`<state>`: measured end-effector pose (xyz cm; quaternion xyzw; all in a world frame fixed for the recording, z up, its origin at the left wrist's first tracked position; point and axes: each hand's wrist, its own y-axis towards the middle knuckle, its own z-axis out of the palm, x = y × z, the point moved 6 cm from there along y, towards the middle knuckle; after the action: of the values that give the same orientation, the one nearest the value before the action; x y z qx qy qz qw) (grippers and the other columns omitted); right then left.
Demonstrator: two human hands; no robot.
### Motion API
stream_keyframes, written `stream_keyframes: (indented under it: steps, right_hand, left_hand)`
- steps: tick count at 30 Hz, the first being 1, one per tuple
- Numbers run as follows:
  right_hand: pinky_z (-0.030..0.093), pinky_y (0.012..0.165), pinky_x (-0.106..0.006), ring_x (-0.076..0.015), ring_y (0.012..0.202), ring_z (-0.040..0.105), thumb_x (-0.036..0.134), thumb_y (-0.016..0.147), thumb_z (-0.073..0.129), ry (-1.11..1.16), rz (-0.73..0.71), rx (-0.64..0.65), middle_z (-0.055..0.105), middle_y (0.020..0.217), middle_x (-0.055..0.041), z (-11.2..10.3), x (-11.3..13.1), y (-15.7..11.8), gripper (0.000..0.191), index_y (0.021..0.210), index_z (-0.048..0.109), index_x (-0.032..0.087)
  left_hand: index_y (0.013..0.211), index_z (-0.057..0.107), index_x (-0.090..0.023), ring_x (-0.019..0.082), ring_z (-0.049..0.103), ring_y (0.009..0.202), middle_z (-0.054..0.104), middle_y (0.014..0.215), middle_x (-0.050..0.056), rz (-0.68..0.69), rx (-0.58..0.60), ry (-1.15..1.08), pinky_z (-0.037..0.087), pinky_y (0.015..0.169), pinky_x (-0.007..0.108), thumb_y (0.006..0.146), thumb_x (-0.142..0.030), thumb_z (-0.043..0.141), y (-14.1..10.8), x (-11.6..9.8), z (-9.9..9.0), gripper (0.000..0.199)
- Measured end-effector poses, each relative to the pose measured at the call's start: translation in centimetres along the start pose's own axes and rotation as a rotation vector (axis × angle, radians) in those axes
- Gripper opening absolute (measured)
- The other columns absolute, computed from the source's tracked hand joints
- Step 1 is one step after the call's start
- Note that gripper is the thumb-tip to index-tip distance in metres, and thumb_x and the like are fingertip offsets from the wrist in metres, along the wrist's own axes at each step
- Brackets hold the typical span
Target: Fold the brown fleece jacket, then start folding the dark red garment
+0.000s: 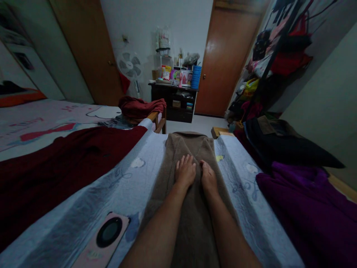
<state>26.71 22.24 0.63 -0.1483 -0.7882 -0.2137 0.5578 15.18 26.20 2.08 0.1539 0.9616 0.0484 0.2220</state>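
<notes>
A brown knit garment (192, 219), laid out as a long narrow strip, stretches away from me over a pale blue patterned sheet (134, 186). Flat on its upper half rests my left hand (185, 172), fingers spread and nothing held. My right hand (208, 178) touches the cloth just to the right, tipped toward its edge, with fingers extended and no object in it. A slight crease runs in the fabric between the two hands. The garment's far end (189, 134), near the bed's edge, looks like a collar or neckline.
A pink phone (103, 238) lies at the lower left. Dark red cloth (69, 160) covers the left side; a purple garment (306, 208) and dark folded clothes (290, 143) lie at right. Beyond stand a fan (129, 65), a dark cabinet (173, 106) and a brown door (225, 56).
</notes>
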Motion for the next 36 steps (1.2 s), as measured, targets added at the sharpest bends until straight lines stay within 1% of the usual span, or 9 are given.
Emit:
stream_keyframes:
  steps: [2,5,10,13,17,21,24,32,36]
  right_hand:
    - [0.035,0.111,-0.038,-0.0215,0.126,0.052,0.049,0.092,0.033,0.004,0.051,0.048,0.061,0.131,-0.0099,-0.5,-1.1,1.0,0.054,0.122,0.065,0.016]
    - [0.032,0.113,-0.038,-0.0217,0.131,0.048,0.046,0.092,0.039,-0.074,0.057,0.142,0.058,0.135,-0.0085,-0.4,-2.2,2.5,0.05,0.125,0.063,0.018]
    - [0.023,0.116,-0.046,-0.024,0.143,0.03,0.031,0.095,0.035,-0.445,0.004,0.252,0.044,0.148,-0.0094,0.9,-2.7,4.6,0.047,0.136,0.053,0.017]
    - [0.024,0.115,-0.045,-0.0241,0.143,0.029,0.028,0.096,0.035,-0.632,-0.089,0.299,0.041,0.15,-0.0094,1.4,-2.3,5.6,0.046,0.139,0.048,0.018]
    - [0.025,0.114,-0.043,-0.0252,0.143,0.028,0.03,0.095,0.041,-0.826,-0.219,0.311,0.039,0.151,-0.0113,1.6,-1.5,6.8,0.048,0.141,0.045,0.016]
    - [0.023,0.114,-0.044,-0.0269,0.144,0.026,0.036,0.096,0.04,-0.922,-0.25,0.335,0.037,0.153,-0.0101,2.0,-1.1,8.1,0.05,0.141,0.045,0.015]
    - [0.022,0.115,-0.043,-0.0279,0.144,0.024,0.039,0.096,0.039,-0.955,-0.265,0.35,0.034,0.155,-0.0096,2.3,-1.1,9.0,0.053,0.142,0.044,0.015]
    - [0.014,0.116,-0.043,-0.0286,0.147,0.012,0.048,0.094,0.037,-1.06,-0.171,0.341,0.018,0.16,-0.0119,3.4,-1.7,11.5,0.066,0.15,0.031,0.013]
    - [0.015,0.115,-0.043,-0.0302,0.147,0.014,0.046,0.091,0.041,-1.038,-0.115,0.267,0.013,0.16,-0.0165,3.8,-1.8,13.0,0.072,0.151,0.026,0.01]
  left_hand:
    - [0.143,0.043,-0.02,0.023,0.031,0.142,0.04,0.152,0.004,0.007,0.008,0.005,0.027,0.116,0.045,0.099,-0.032,0.029,0.0,0.1,0.0,0.048]
    - [0.144,0.043,-0.02,0.023,0.03,0.142,0.04,0.152,0.004,0.012,0.002,0.026,0.027,0.116,0.046,0.099,-0.032,0.029,-0.1,0.1,0.1,0.048]
    - [0.144,0.043,-0.021,0.024,0.032,0.141,0.041,0.152,0.005,0.014,-0.03,0.065,0.028,0.114,0.045,0.099,-0.033,0.03,-0.2,0.0,0.3,0.048]
    - [0.144,0.043,-0.02,0.024,0.033,0.141,0.042,0.151,0.006,0.02,-0.05,0.078,0.028,0.114,0.046,0.098,-0.033,0.031,-0.2,-0.1,0.2,0.049]
    - [0.144,0.043,-0.02,0.027,0.032,0.141,0.041,0.151,0.006,0.016,-0.056,0.092,0.028,0.114,0.046,0.097,-0.037,0.034,-0.3,-0.2,0.2,0.05]
    - [0.143,0.044,-0.023,0.031,0.031,0.141,0.04,0.152,0.006,0.011,-0.047,0.086,0.027,0.114,0.049,0.094,-0.046,0.041,-0.4,-0.3,0.2,0.054]
    - [0.142,0.046,-0.024,0.032,0.031,0.141,0.04,0.152,0.006,0.006,-0.045,0.087,0.027,0.114,0.05,0.093,-0.047,0.042,-0.4,-0.4,0.3,0.054]
    - [0.141,0.047,-0.024,0.031,0.031,0.141,0.042,0.151,0.007,0.007,-0.063,0.11,0.027,0.114,0.049,0.093,-0.045,0.042,-0.5,-0.6,0.3,0.053]
    - [0.141,0.047,-0.025,0.031,0.031,0.141,0.041,0.151,0.006,0.004,-0.071,0.112,0.026,0.115,0.05,0.094,-0.046,0.041,-0.5,-0.5,0.5,0.052]
